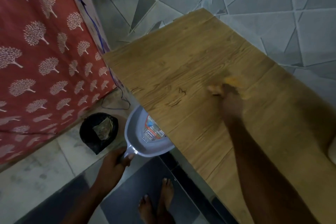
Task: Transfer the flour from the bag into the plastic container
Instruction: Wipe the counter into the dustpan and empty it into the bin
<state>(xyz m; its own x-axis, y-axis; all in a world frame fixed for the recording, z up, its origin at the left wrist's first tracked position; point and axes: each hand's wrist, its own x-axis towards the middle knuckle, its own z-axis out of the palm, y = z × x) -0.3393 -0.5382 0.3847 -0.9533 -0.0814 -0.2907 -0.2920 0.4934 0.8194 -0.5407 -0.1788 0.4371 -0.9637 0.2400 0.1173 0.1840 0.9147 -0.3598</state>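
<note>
Nearest the camera, two bare feet (156,203) stand on a dark floor mat (127,192) beside the counter (190,71).

Just above them the left hand (113,160) has its fingers curled round the handle of a pale grey dustpan (138,132), held with its open edge tucked under the counter's near edge. A paper label (153,130) is stuck inside the pan, printed in red, white and blue; its writing is too small and blurred to read.

Left of the dustpan a black bag (99,131) sits on the tiled floor, its mouth open on some crumpled wrapping.

The right forearm reaches across the wood-grain counter top. The right hand (224,92) is motion-blurred on the surface, touching a yellowish smear of something, perhaps a cloth or powder (234,82); whether its fingers are spread or gripping cannot be told.

At the far right edge of the view a pale rounded object (332,151) shows partly on the counter; what it is cannot be told. No flour bag or plastic container can be made out for certain.

Farther off, a red cloth with white tree prints (45,51) hangs on the left, and grey triangle-patterned tiles (254,5) cover the wall behind.
</note>
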